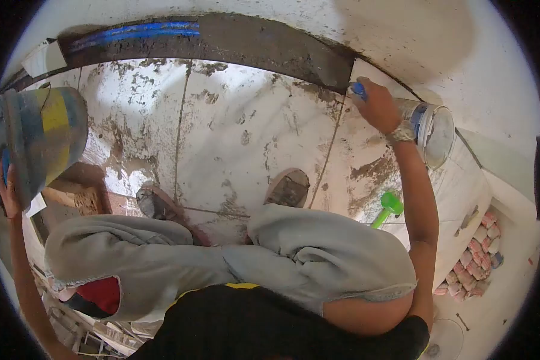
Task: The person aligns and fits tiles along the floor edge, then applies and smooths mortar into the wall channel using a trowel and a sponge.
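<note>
My left hand (9, 191) is at the rim side of a dirty blue bucket (27, 129) with a yellow patch, fingers closed against it. Something blue shows at those fingertips. Over at the wall's foot, my right hand (376, 108) is closed, with a small blue piece at its fingers; what it grips is mostly hidden. It is near the end of the dark mortar strip (264, 51) and just left of a white-rimmed container (437, 137). Large pale tiles (240, 132) smeared with mortar lie below my hands.
A green scoop-like tool (390, 204) lies by my right forearm. Red-and-white bagged bundles (471, 258) sit at the right. Blue lines (138, 31) run along the strip, near a white tile piece (44, 59). A wooden block (78, 197) is beside my shoe (156, 201).
</note>
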`<state>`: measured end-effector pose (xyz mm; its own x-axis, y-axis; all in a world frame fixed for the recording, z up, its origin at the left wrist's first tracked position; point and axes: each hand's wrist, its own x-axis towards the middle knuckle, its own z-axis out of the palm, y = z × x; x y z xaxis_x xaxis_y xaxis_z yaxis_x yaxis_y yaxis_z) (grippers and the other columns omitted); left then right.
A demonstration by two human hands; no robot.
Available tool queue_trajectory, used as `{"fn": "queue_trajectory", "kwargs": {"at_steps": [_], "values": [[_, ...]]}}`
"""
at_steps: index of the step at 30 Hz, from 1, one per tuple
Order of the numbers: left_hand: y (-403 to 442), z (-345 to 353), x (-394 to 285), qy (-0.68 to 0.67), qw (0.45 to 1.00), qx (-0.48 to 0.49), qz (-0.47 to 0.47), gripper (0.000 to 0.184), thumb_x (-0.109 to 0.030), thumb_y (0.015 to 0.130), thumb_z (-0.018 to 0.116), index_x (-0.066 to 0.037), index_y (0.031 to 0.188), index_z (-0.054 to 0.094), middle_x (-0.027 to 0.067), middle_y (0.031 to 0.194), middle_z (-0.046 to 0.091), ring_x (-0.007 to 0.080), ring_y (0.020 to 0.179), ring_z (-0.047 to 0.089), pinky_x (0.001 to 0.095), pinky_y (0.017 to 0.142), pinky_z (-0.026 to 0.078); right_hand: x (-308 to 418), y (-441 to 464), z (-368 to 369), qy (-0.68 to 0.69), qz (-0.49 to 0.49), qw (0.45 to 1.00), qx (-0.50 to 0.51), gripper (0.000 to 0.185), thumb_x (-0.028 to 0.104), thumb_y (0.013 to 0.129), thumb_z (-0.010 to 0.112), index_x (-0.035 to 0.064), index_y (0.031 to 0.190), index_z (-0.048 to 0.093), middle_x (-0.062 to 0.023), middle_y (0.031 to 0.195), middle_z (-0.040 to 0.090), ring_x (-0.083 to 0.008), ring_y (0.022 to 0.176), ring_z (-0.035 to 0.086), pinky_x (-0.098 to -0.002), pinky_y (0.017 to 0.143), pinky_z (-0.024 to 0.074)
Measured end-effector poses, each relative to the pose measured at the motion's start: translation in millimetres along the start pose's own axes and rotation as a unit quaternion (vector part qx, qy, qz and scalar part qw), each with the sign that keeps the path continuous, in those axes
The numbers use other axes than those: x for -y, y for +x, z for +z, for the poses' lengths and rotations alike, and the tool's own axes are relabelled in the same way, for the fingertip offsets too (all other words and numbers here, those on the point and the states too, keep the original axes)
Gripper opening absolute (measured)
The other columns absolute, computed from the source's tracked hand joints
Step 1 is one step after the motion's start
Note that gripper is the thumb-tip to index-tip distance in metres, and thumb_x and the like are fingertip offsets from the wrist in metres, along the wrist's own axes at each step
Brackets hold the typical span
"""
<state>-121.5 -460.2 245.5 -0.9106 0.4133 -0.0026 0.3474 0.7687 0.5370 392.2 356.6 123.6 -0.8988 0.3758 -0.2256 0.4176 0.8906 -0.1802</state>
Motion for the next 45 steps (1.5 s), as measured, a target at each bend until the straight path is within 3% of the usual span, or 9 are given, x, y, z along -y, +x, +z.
{"fn": "queue_trajectory", "kwargs": {"at_steps": [5,7,10,17,19,29,35,40,45], "values": [[-0.1,-0.3,-0.8,0.03,0.999,0.002,0.033,0.065,-0.04,0.097,0.053,0.008,0.14,0.041,0.0185,0.141,0.046,0.025,0.131,0.044,0.0369,0.111,0.031,-31.8,0.5,2.2,0.111,-0.02,0.994,0.0,0.038,0.028,0.089,0.062,0.0023,0.116,0.056,-0.0176,0.077,0.066,-0.0353,0.071,0.066,-0.0436,0.065,0.052],[1.0,0.2,13.6,-0.076,0.997,-0.017,0.003,0.064,-0.04,0.096,0.054,0.008,0.138,0.043,0.0174,0.14,0.047,0.0247,0.13,0.044,0.0365,0.11,0.031,-14.2,0.1,-13.2,0.23,0.124,0.955,0.142,0.035,0.031,0.089,0.065,0.0037,0.111,0.06,-0.0131,0.072,0.063,-0.0227,0.055,0.062,-0.0367,0.052,0.0495],[-2.6,10.4,-22.8,0.028,0.998,-0.049,0.016,0.067,-0.043,0.095,0.055,0.006,0.139,0.043,0.0169,0.14,0.047,0.0241,0.129,0.045,0.0359,0.11,0.031,-10.1,-7.0,-6.4,0.259,0.072,0.95,0.16,0.033,0.033,0.089,0.065,0.0031,0.103,0.062,-0.0081,0.064,0.059,-0.014,0.045,0.055,-0.0321,0.044,0.0449],[-5.1,12.0,-21.5,0.034,0.999,-0.03,0.022,0.068,-0.044,0.095,0.055,0.006,0.139,0.043,0.0167,0.14,0.047,0.024,0.128,0.045,0.0357,0.11,0.031,-16.8,10.5,13.9,0.227,0.072,0.966,0.104,0.033,0.035,0.09,0.065,0.0031,0.097,0.064,-0.0054,0.057,0.056,-0.014,0.044,0.054,-0.0312,0.042,0.0438],[-8.0,10.8,-21.7,0.037,0.999,-0.031,0.024,0.068,-0.044,0.095,0.055,0.005,0.139,0.043,0.0167,0.14,0.047,0.024,0.128,0.045,0.0357,0.11,0.031,-13.9,8.3,19.8,0.253,0.068,0.948,0.184,0.03,0.034,0.093,0.061,0.0055,0.103,0.063,-0.0008,0.061,0.054,-0.0092,0.044,0.05,-0.0268,0.039,0.0411],[-8.4,16.2,-35.7,0.063,0.997,-0.038,0.038,0.069,-0.046,0.094,0.056,0.004,0.14,0.043,0.0165,0.14,0.047,0.024,0.128,0.045,0.0354,0.11,0.031,22.6,25.8,9.2,0.27,0.096,0.94,0.184,0.036,0.04,0.092,0.061,0.0046,0.097,0.062,-0.0002,0.06,0.053,-0.0098,0.044,0.05,-0.0266,0.041,0.0423],[-8.8,18.5,-53.8,0.084,0.994,-0.044,0.051,0.07,-0.047,0.093,0.056,0.003,0.14,0.043,0.0164,0.14,0.048,0.024,0.128,0.046,0.0353,0.11,0.031,43.6,71.4,26.8,0.275,-0.049,0.946,0.164,0.038,0.039,0.09,0.064,0.0021,0.098,0.061,-0.0082,0.064,0.058,-0.0159,0.048,0.057,-0.034,0.051,0.047],[-12.9,22.1,-68.5,0.084,0.994,-0.056,0.035,0.074,-0.051,0.091,0.058,0.0,0.142,0.043,0.0159,0.14,0.047,0.0235,0.128,0.045,0.0343,0.11,0.031,46.3,119.8,28.8,0.116,-0.25,0.961,0.037,0.036,0.036,0.091,0.062,0.0015,0.101,0.061,-0.0181,0.08,0.064,-0.0342,0.076,0.064,-0.0393,0.068,0.0495],[-19.7,33.7,-96.3,0.058,0.994,-0.077,-0.06,0.077,-0.054,0.088,0.06,-0.003,0.143,0.042,0.0162,0.139,0.048,0.024,0.126,0.048,0.0334,0.108,0.033,76.1,160.9,9.9,0.048,-0.246,0.965,0.082,0.036,0.037,0.091,0.061,0.0033,0.104,0.062,-0.0203,0.094,0.065,-0.0364,0.087,0.062,-0.0429,0.076,0.0488]]}}
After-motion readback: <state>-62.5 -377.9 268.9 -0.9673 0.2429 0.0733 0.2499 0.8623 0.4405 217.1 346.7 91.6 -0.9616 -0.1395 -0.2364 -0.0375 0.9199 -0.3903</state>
